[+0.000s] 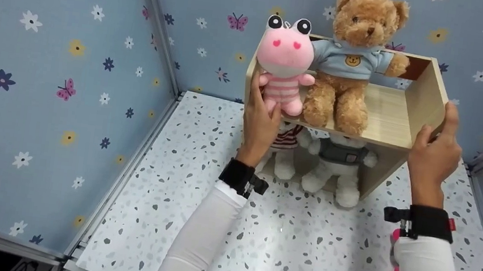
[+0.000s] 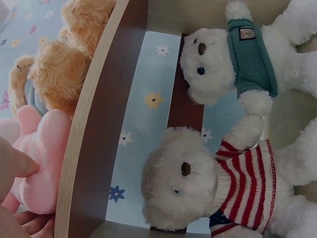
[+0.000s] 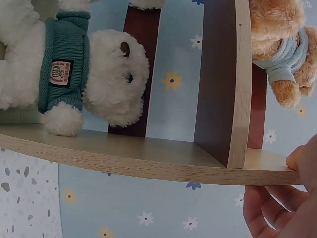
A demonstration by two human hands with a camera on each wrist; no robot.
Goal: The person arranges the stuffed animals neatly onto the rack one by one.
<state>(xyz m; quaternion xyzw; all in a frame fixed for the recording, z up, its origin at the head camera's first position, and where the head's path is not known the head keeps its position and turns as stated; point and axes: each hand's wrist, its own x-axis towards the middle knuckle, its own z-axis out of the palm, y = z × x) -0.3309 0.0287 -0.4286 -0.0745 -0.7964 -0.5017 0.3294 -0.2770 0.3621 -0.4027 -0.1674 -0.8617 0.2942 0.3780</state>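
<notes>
A pink plush frog [image 1: 285, 62] with bulging eyes and a striped body sits at the left end of the upper shelf. My left hand [image 1: 261, 122] holds its lower body, thumb over the legs and fingers along its side by the shelf's left panel. My right hand [image 1: 437, 152] grips the right side panel of the wooden shelf unit [image 1: 389, 114], thumb inside and fingers outside. Right of the frog sits a brown teddy bear [image 1: 356, 62] in a light blue top. Below are two white bears, one in a striped sweater [image 2: 247, 188], the other in a green sweater [image 3: 64, 64].
The unit stands on a speckled white surface [image 1: 257, 234] against blue flowered walls [image 1: 217, 31]. Small pink objects [image 1: 396, 235] lie partly hidden beside my right forearm. A metal frame edge [image 1: 120, 180] borders the surface on the left.
</notes>
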